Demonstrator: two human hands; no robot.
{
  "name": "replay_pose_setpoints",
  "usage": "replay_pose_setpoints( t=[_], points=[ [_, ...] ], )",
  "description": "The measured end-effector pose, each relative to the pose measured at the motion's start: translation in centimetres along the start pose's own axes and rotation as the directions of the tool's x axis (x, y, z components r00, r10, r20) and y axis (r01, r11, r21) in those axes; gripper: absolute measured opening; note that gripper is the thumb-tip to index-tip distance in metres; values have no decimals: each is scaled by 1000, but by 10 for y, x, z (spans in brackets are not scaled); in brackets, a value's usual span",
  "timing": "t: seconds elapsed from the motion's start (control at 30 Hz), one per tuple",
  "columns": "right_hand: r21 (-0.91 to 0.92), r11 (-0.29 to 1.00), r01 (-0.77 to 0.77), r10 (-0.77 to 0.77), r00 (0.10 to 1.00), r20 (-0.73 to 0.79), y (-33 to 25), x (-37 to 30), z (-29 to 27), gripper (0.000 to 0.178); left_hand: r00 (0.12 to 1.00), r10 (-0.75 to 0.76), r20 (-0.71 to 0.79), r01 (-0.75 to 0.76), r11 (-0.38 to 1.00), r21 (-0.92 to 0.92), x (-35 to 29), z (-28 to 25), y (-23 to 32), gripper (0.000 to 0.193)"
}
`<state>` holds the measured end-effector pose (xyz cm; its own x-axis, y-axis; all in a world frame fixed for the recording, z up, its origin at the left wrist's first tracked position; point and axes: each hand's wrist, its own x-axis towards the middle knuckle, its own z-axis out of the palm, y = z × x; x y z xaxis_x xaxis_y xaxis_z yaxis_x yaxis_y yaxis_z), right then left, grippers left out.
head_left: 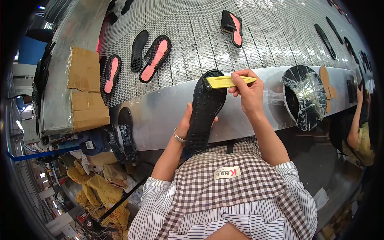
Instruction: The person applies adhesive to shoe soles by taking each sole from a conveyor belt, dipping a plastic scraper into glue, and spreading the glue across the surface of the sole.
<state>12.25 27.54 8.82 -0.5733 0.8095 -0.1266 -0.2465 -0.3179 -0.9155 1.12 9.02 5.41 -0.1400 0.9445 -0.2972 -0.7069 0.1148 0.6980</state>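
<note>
Upright in front of me, a black shoe sole (pixel 206 114) with a raised rim is gripped by my left hand (pixel 184 123), thumb on its left edge and fingertips showing at the right. My right hand (pixel 249 91) pinches a flat yellow brush (pixel 222 82) between thumb and fingers. The dark tip of that brush touches the inner face of the sole near its top end. Shiny wet-looking patches show there. Two more black soles (pixel 127 134) lie at the left of the metal ledge.
Beyond the metal ledge (pixel 160 120), a mesh conveyor (pixel 192 44) carries black slippers with pink insoles (pixel 156 59) and loose soles. A cardboard box (pixel 89 90) stands left. At right are a plastic-wrapped round tub (pixel 305 98) and another person's arm (pixel 356 116). A fan (pixel 94 224) stands lower left.
</note>
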Motion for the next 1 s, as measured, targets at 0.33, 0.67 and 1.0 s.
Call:
replay_pose_setpoints(
  t=[0.33,0.67,1.0],
  points=[
    [65,997,43,-38,996,-84,11,1,-15,13,998,33,45,-35,998,44,2,-2,-6,74],
    [35,999,42,-36,987,-154,15,-1,-26,12,998,54,40,-56,996,73,1,-5,-11,74],
    [-29,994,103,-105,992,-76,-3,-12,-16,12,998,56,-30,-57,998,-31,2,2,-7,79]
  ],
)
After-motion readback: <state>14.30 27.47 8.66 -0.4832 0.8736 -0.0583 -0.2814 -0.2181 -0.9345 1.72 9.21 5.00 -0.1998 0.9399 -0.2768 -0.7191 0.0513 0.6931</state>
